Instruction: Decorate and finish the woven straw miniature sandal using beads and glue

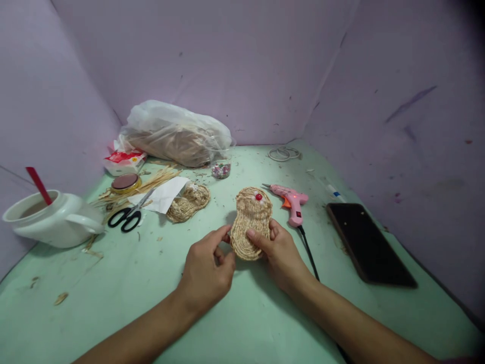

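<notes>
My right hand is closed around the lower part of a small woven straw slipper, its thumb pressed flat on the coiled sole. A red bead and some pale beads sit on the strap near the slipper's upper end. At the slipper's left edge is my left hand, fingers curled and fingertips against the rim. A second straw slipper with pale beads lies farther back to the left, partly under white paper. To the right of the held slipper, a pink glue gun lies on its side.
Black-handled scissors and a white mug-like pot stand left, near straw strands and a round tin. A plastic bag, a bead cup and a coiled cable are behind. A phone lies right.
</notes>
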Demonstrator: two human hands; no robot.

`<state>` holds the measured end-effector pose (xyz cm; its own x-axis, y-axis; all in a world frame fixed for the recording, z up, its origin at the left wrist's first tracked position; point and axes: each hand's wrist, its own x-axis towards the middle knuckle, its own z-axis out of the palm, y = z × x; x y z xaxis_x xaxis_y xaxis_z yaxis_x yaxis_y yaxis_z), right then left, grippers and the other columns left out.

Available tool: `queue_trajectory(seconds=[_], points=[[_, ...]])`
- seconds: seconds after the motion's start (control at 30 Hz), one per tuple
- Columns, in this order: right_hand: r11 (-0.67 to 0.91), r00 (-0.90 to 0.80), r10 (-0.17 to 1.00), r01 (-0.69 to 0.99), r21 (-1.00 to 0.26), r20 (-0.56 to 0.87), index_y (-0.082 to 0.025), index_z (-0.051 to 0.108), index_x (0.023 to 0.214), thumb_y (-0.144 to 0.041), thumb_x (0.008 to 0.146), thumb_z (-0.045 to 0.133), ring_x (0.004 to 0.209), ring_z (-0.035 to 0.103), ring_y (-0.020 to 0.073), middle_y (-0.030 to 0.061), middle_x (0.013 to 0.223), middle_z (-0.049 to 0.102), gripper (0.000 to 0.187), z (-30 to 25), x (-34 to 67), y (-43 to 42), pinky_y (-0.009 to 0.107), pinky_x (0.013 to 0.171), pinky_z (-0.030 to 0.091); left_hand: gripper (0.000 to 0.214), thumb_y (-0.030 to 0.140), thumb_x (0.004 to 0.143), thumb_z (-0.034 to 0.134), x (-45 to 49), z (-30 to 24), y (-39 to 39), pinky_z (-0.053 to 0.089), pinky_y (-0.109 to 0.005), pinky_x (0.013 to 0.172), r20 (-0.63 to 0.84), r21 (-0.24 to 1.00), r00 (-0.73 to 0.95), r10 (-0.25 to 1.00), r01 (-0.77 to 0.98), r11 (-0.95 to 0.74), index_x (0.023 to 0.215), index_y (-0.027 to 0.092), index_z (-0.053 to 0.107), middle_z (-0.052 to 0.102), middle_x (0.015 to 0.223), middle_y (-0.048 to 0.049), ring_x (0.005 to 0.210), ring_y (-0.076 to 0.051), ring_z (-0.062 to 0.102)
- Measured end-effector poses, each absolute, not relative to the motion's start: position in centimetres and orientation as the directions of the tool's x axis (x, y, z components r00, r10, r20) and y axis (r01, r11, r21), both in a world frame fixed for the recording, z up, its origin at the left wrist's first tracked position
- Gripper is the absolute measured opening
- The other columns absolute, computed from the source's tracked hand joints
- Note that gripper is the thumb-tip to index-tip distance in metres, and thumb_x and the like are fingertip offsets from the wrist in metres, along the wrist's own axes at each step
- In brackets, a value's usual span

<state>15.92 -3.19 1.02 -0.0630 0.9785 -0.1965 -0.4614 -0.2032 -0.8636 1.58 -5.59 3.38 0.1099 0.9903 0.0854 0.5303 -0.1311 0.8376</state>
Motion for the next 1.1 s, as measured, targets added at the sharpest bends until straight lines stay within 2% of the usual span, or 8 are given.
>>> queue_trajectory(seconds=[0.2,0.37,0.53,0.63,0.73,0.83,0.97,1.1], points=[[-0.249,-0.171,0.968,-0.525,-0.813,-0.186,-0.02,0.051,0.102,-0.035,0.078,0.06,0.096,0.059,0.0215,0.0071,0.103,0.064,0.03,1.1,15.4,-3.6,0.038,0.085,0.043,0.058,0.028,0.066,0.061,1.1,3.5,-5.2,0.041,-0.024,0.05,-0.013,0.802,0.171,0.985,0.59,-0.092,0.121,0.017,0.048,0.062,0.069,0.0001,0.053,-0.013,0.051],[-0.27,-0.257,0.953,-0.498,-0.824,-0.157,-0.02,0.055,0.1,-0.04,0.082,0.053,0.102,0.054,0.0206,0.0057,0.107,0.062,0.027,1.4,15.6,-3.7,0.034,0.085,0.043,0.064,0.036,0.064,0.065,1.1,2.9,-5.0,0.044,-0.031,0.059,-0.028,0.715,0.098,0.995,0.697,-0.049,0.123,0.017,0.045,0.064,0.085,-0.0067,0.065,-0.019,0.055],[-0.309,-0.333,0.931,-0.511,-0.802,-0.147,-0.018,0.059,0.095,-0.038,0.086,0.046,0.095,0.059,0.0211,0.0072,0.099,0.066,0.026,1.4,16.2,-3.5,0.034,0.078,0.047,0.061,0.033,0.067,0.062,1.0,2.8,-5.0,0.045,-0.035,0.067,0.049,0.674,0.123,0.991,0.728,-0.123,0.123,0.018,0.044,0.062,0.103,-0.0103,0.068,-0.019,0.056],[-0.355,-0.366,0.915,-0.53,-0.77,-0.169,-0.018,0.06,0.096,-0.035,0.087,0.045,0.088,0.062,0.0192,0.0073,0.095,0.067,0.024,1.5,16.2,-3.5,0.033,0.076,0.048,0.069,0.036,0.065,0.065,1.0,2.7,-5.0,0.045,-0.039,0.075,0.062,0.66,0.109,0.992,0.741,-0.123,0.127,0.018,0.041,0.06,0.11,-0.0118,0.082,-0.024,0.058],[-0.38,-0.383,0.905,-0.537,-0.753,-0.184,-0.017,0.06,0.095,-0.031,0.087,0.046,0.082,0.063,0.0173,0.0073,0.09,0.069,0.022,1.7,16.1,-3.6,0.031,0.073,0.05,0.072,0.036,0.064,0.066,0.9,2.7,-5.0,0.044,-0.039,0.08,0.066,0.697,0.098,0.993,0.708,-0.116,0.128,0.02,0.039,0.059,0.115,-0.011,0.096,-0.027,0.056],[-0.414,-0.412,0.888,-0.522,-0.745,-0.205,-0.014,0.062,0.093,-0.029,0.086,0.048,0.073,0.064,0.0159,0.0078,0.082,0.069,0.022,1.9,16.4,-3.3,0.029,0.067,0.052,0.066,0.037,0.067,0.064,0.8,2.9,-4.7,0.047,-0.034,0.074,0.0,0.784,0.119,0.993,0.616,-0.074,0.126,0.019,0.041,0.062,0.111,-0.0098,0.091,-0.024,0.059],[-0.503,-0.38,0.841,-0.286,-0.815,-0.385,-0.012,0.063,0.077,-0.035,0.082,0.052,0.05,0.059,0.011,0.005,0.061,0.065,0.027,1.8,17.1,-2.5,0.023,0.052,0.051,0.051,0.043,0.073,0.057,0.5,3.6,-4.4,0.046,-0.028,0.061,-0.049,0.844,0.18,0.983,0.534,-0.056,0.116,0.015,0.05,0.067,0.092,-0.0069,0.071,-0.019,0.06],[-0.477,-0.274,0.833,0.081,-0.875,-0.48,-0.015,0.056,0.053,-0.05,0.078,0.052,0.031,0.048,0.0091,0.0007,0.042,0.054,0.043,1.7,18.0,-2.0,0.02,0.031,0.038,0.036,0.042,0.071,0.057,0.4,4.1,-4.7,0.041,-0.029,0.056,-0.074,0.649,0.062,0.995,0.761,0.001,0.095,0.017,0.064,0.067,0.075,-0.0052,0.059,-0.018,0.056]])
